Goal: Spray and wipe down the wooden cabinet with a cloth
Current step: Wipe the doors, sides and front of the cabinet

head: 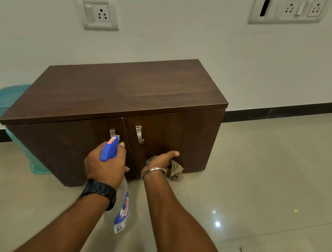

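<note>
At cabinet [107, 92] front: L hand [104, 165] grips spray bottle [119, 207]; R hand [160, 160] apparently clutches cloth [174, 170].

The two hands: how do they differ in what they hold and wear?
The left hand grips a spray bottle by its blue head and wears a black watch. The right hand presses a checked cloth low on the cabinet door and wears a metal bangle. Both reach toward the doors.

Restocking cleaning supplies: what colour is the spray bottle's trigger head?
Blue, with a small red and yellow label, on the spray bottle in the left hand; head view.
</note>
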